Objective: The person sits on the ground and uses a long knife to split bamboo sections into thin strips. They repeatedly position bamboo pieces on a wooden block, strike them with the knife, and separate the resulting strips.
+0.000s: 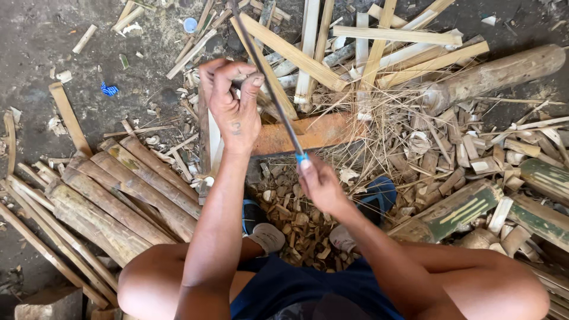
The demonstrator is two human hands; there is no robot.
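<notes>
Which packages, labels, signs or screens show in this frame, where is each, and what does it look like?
No signs, screens or printed labels show. The nearest things:
Bottle cap: on the ground at the top, left of centre; small, round, pale blue and white.
Wrapper scrap: on the dark ground at upper left; crumpled, blue with white.
Painted bamboo piece: lower right; green with pale yellow stripes.
Second painted bamboo piece: right edge; green with faint stripes.
</notes>
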